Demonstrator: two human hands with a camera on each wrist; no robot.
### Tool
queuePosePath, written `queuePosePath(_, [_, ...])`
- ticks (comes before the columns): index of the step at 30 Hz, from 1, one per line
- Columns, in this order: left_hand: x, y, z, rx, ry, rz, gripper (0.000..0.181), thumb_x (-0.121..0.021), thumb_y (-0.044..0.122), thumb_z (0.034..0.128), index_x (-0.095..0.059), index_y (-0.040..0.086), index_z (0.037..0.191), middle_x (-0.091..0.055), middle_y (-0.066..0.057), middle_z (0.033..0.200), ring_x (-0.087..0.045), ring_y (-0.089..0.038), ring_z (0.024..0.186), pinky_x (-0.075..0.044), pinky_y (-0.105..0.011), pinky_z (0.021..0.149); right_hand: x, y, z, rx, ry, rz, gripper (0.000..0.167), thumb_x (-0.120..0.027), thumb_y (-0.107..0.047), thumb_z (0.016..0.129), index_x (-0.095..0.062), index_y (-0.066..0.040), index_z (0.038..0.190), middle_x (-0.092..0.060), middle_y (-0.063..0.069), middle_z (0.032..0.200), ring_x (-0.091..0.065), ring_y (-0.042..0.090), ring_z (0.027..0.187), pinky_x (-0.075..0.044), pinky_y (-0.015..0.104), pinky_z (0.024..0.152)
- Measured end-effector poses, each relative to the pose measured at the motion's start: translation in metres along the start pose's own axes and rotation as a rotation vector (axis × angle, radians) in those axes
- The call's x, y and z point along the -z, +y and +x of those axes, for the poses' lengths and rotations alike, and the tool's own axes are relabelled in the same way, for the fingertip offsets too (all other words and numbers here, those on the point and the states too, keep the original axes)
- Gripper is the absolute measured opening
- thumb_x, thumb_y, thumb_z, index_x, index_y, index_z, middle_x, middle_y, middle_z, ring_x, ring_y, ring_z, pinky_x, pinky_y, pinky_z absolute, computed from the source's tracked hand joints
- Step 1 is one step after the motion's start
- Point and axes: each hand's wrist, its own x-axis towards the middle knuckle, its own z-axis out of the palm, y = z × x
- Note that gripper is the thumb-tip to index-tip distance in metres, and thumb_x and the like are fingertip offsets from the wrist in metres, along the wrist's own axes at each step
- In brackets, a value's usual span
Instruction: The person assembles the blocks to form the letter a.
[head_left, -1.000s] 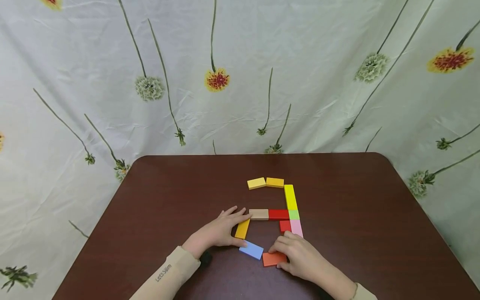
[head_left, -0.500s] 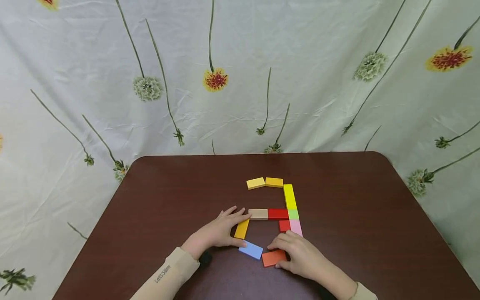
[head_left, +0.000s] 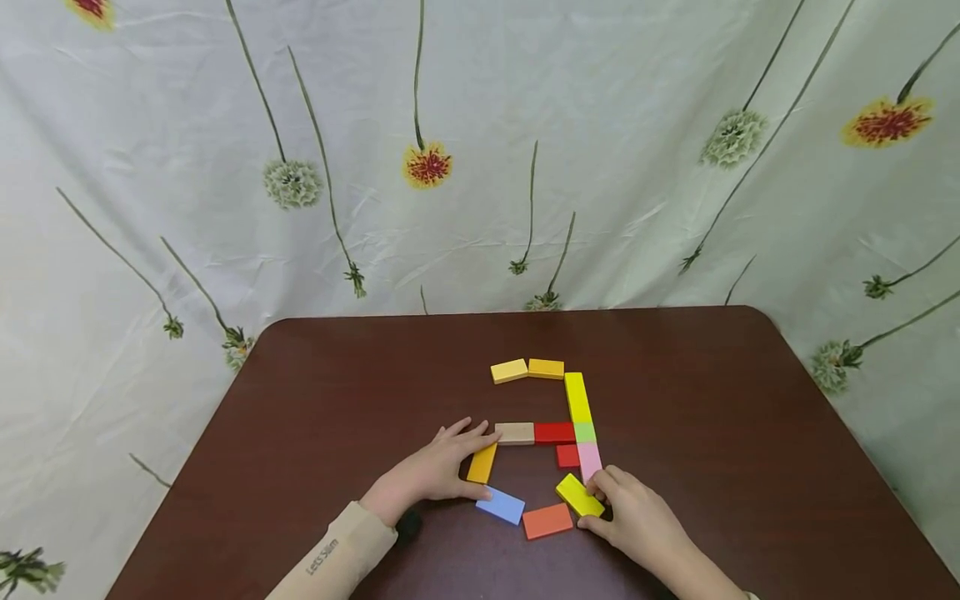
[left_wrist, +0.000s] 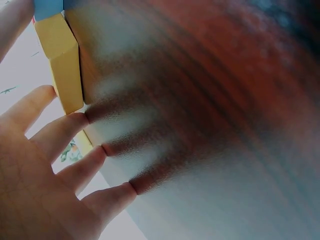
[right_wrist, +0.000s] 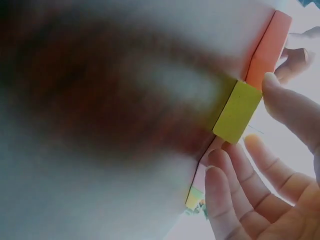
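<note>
In the head view my right hand (head_left: pixel 639 515) pinches a yellow block (head_left: pixel 579 495) between thumb and fingers; it lies tilted on the table, near an orange-red block (head_left: pixel 547 522) and the lower end of a pink block (head_left: pixel 589 460). In the right wrist view, the thumb is at one end of this yellow block (right_wrist: pixel 237 112) and fingertips are at the other. My left hand (head_left: pixel 435 468) lies with spread fingers, its thumb touching a blue block (head_left: pixel 501 506) and its index finger by an amber block (head_left: pixel 482 462) and a beige block (head_left: pixel 515 433).
Other blocks form an outline on the brown table (head_left: pixel 360 375): a red block (head_left: pixel 555 432), a small red block (head_left: pixel 567 456), a green block (head_left: pixel 584 432), a long yellow block (head_left: pixel 577 397) and two yellowish blocks at the top. A floral cloth (head_left: pixel 480 208) hangs behind.
My right hand has left the orange-red block and shifted right. The tilted yellow block, hidden before, now shows between its thumb and fingers. My left hand stays in place.
</note>
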Motion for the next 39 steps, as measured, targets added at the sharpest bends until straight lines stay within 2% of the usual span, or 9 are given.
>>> queuePosePath(6, [-0.001,-0.002,0.001,-0.002,0.005,0.009,0.084,-0.079,0.042,0.081,-0.04,0.02,0.152,-0.032,-0.013,0.16,-0.016,-0.041,0.15,-0.013,-0.069,0.115,0.0,-0.001,-0.003,-0.026,-0.015,0.032,0.039,-0.092,-0.024,0.064,-0.062,-0.017,0.088,-0.052,-0.008,0.08,-0.048,0.006,0.07,-0.048,0.021,0.063])
queuePosePath(18, [-0.001,-0.002,0.001,0.01,0.003,0.004,0.084,-0.079,0.041,0.0812,-0.039,0.021,0.152,-0.031,-0.012,0.16,-0.014,-0.04,0.151,-0.012,-0.067,0.117,0.004,0.0,-0.009,-0.087,-0.07,0.03,0.038,-0.091,-0.021,0.066,-0.058,-0.016,0.085,-0.049,-0.004,0.076,-0.045,0.01,0.067,-0.041,0.023,0.059])
queuePosePath(28, [-0.002,-0.002,0.001,0.006,0.006,0.009,0.084,-0.079,0.042,0.0812,-0.04,0.021,0.152,-0.031,-0.012,0.16,-0.014,-0.04,0.151,-0.012,-0.067,0.116,0.007,0.006,-0.021,-0.084,-0.089,0.033,0.037,-0.09,-0.017,0.066,-0.056,-0.017,0.082,-0.045,-0.006,0.072,-0.043,0.01,0.066,-0.038,0.023,0.059])
queuePosePath(39, [-0.004,-0.003,0.002,-0.002,0.007,0.021,0.085,-0.079,0.042,0.0807,-0.04,0.021,0.152,-0.032,-0.012,0.16,-0.015,-0.04,0.151,-0.013,-0.068,0.116,0.01,0.01,-0.027,-0.153,-0.174,0.022,0.038,-0.09,-0.02,0.067,-0.057,-0.017,0.086,-0.044,-0.004,0.071,-0.045,0.011,0.068,-0.039,0.025,0.062])
